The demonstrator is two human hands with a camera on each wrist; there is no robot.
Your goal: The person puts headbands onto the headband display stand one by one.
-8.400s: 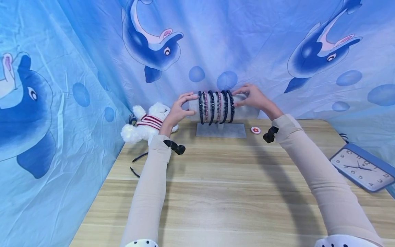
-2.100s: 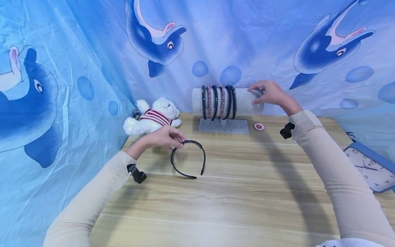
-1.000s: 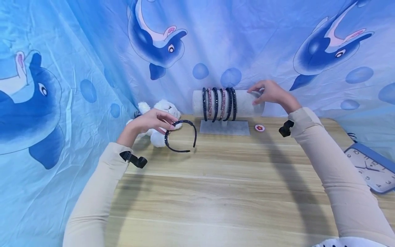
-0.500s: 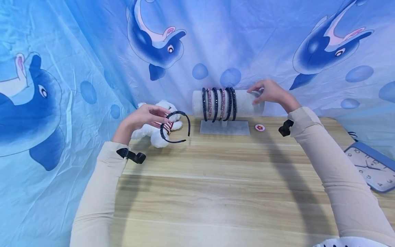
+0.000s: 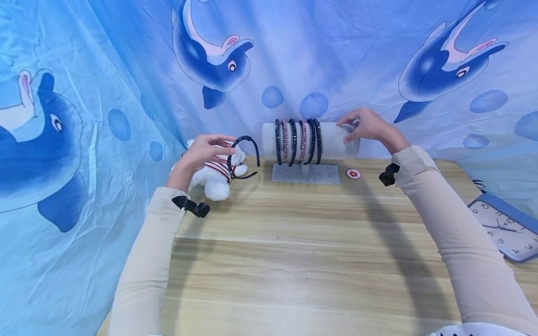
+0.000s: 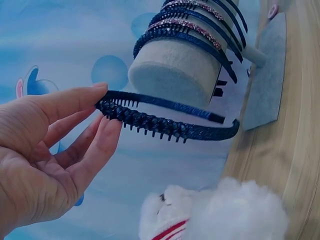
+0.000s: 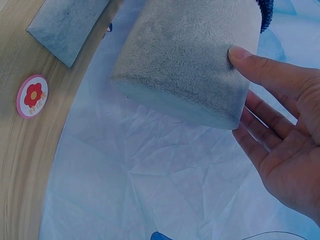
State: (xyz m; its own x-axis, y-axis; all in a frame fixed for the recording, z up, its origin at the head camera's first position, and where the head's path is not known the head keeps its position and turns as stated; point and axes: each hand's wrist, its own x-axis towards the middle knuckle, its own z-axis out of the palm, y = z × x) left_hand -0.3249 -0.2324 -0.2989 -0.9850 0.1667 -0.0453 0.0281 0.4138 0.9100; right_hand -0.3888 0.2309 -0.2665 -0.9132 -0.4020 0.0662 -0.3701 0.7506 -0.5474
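In the head view my left hand (image 5: pixel 208 153) pinches a black beaded headband (image 6: pixel 155 125) between thumb and fingers, its two ends pointing right. It hangs in the air just left of the roll of a grey velvet display stand (image 5: pixel 334 140). The left wrist view has the headband in front of the roll's bare end. Several black and pink glittery headbands (image 5: pixel 293 142) circle the left and middle part of the roll. At the roll's right end my right hand (image 5: pixel 371 126) grips it, thumb on the front face and fingers behind.
A white plush toy (image 5: pixel 216 189) in a striped top lies behind and below my left hand. Right of the stand's base (image 5: pixel 305 174) lies a round flower badge (image 5: pixel 353 174). A blue clock (image 5: pixel 504 228) stands at the table's right edge. Dolphin-printed cloth hangs behind.
Earlier both hands were on the roll and a headband lay at the table's left. My left hand has since picked it up and raised it toward the roll. The right hand stays put lately.
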